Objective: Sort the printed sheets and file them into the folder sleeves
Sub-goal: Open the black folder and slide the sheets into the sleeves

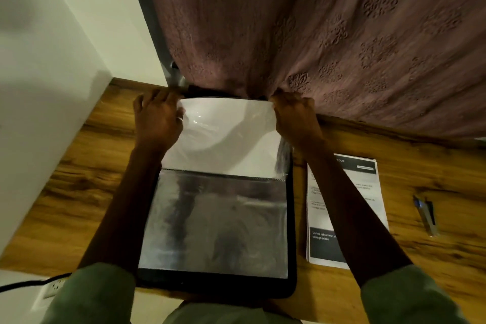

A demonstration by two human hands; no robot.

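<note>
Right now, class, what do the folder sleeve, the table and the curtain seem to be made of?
Sleeve: probably clear glossy plastic, given its glare. Table: wood or wood-look laminate, showing grain. Curtain: matte woven fabric, with raised floral motifs.

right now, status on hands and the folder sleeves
Left hand and right hand hold upper sleeve by its far corners, white sheet inside. Lower sleeve looks empty. Printed stack lies under right forearm. Curtain crowds folder far edge.
</note>
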